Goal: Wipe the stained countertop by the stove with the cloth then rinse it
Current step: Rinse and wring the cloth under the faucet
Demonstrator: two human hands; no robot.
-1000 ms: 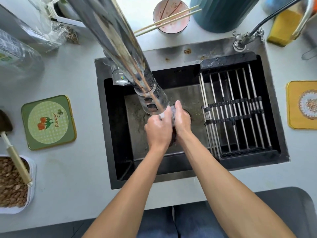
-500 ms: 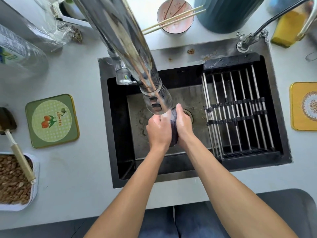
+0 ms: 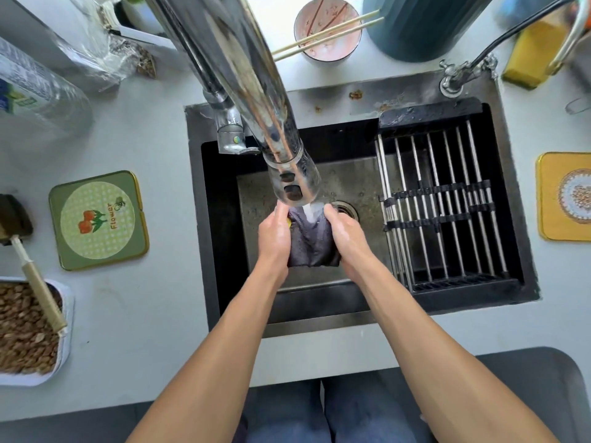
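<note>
Both hands, left hand [image 3: 275,233] and right hand [image 3: 347,235], have spread apart, each grip closed on the cloth [image 3: 311,244], exposing it under the faucet [image 3: 292,179] at 12 o'clock; rinsing continues.

A pale grey worktop [image 3: 137,314] surrounds a dark steel sink [image 3: 204,219] set into it. Even, soft light falls across the worktop, brightest behind the sink. In front of the sink, below the worktop's edge, lies a dark grey floor mat [image 3: 524,366].
</note>
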